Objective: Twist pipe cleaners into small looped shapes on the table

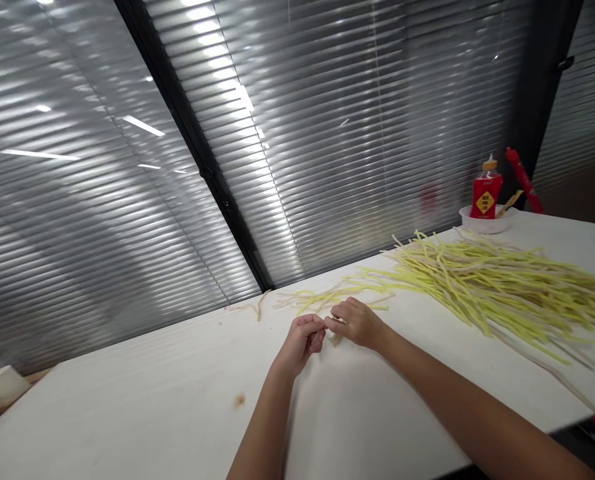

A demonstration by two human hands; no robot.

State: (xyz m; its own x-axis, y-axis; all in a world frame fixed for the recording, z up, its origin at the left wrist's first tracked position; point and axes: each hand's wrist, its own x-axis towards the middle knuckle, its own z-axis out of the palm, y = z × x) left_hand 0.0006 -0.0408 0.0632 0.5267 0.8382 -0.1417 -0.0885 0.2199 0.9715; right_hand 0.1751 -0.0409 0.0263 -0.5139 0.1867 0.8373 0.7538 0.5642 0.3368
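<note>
My left hand (303, 340) and my right hand (356, 322) meet over the white table (177, 393), fingertips pinched together on a thin pale strand I can barely make out between them. Just beyond my fingers lies a small scatter of pale and yellow strands (322, 300). A big heap of long yellow strands (497, 283) spreads across the table to the right of my right forearm.
A red bottle with a yellow cap (486, 191) stands in a white bowl (484, 221) at the far right by the window blinds (327, 133). A red object (524, 179) leans behind it. A small brown spot (239, 400) marks the table near my left forearm.
</note>
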